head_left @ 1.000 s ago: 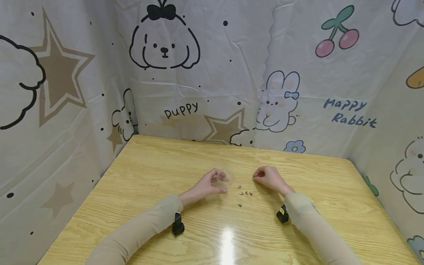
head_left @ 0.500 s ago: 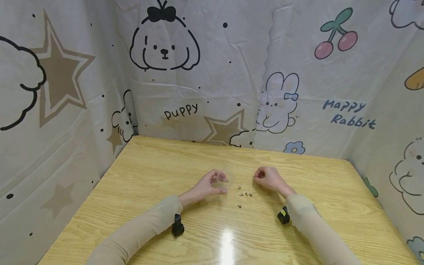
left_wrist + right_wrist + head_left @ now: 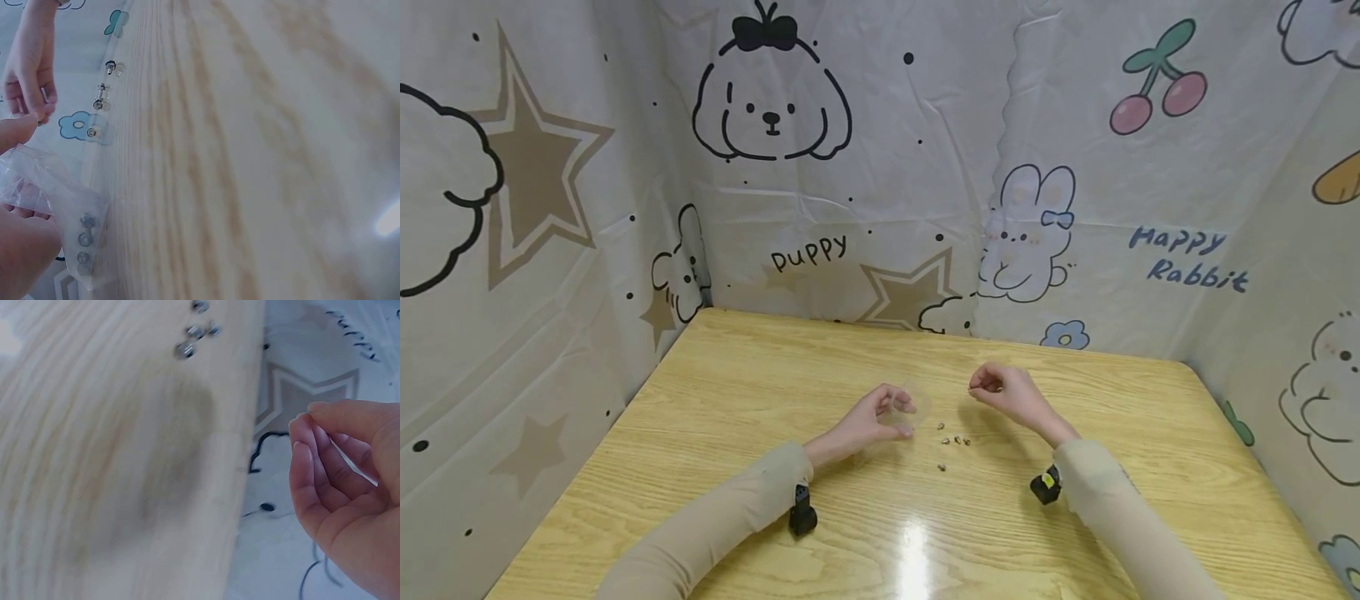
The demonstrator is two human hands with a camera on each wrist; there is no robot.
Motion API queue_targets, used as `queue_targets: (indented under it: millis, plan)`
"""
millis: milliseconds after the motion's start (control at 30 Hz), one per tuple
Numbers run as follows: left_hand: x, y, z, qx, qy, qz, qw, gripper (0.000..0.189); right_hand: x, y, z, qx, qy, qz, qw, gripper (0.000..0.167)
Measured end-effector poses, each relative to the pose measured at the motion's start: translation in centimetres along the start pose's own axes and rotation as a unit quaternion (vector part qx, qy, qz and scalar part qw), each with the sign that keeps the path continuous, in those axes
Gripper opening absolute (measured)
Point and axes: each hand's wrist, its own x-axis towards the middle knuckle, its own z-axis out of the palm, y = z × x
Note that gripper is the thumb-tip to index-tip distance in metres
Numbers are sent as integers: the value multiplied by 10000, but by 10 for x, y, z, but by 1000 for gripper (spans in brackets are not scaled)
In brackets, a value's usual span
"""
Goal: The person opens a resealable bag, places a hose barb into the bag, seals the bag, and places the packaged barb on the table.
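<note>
Forward-down head view, close low wrist views, shared tabletop [image 3: 760,375]

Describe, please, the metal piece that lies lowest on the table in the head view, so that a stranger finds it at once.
In the head view, on the wooden table, look between the left hand and the right hand, then slightly lower. The small metal piece lies there alone, apart from the other four loose pieces, all above it.

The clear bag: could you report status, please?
Left hand holding clear bag, hardware inside. Right hand pinching, contents unclear. Five metal pieces loose between them. No obstruction seen.
</note>
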Motion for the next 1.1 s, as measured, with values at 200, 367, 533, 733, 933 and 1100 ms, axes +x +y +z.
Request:
queue_targets:
  millis: [200,367,533,733,933,1100]
  plan:
    - [-1,0,1,-53,-23,-28,10000,45,0,-26,-4,148,-79,-292,9994,5]
    - [0,-1,1,-73,-40,-23,10000,44,2,-50,-5,293,-192,-523,9980,5]
    - [1,-1,1,-81,-81,66,9999,43,5,-68,-2,370,-322,-776,9958,5]
    - [1,-1,0,-60,-138,125,9998,43,10,-82,5,282,-537,-1134,9917,6]
    - [2,-2,1,-102,-150,136,9997,44,14,-88,11,199,-687,-1304,9889,6]
    - [1,-1,1,-96,-147,69,9998,44,12,-84,8,254,-605,-1245,9900,5]
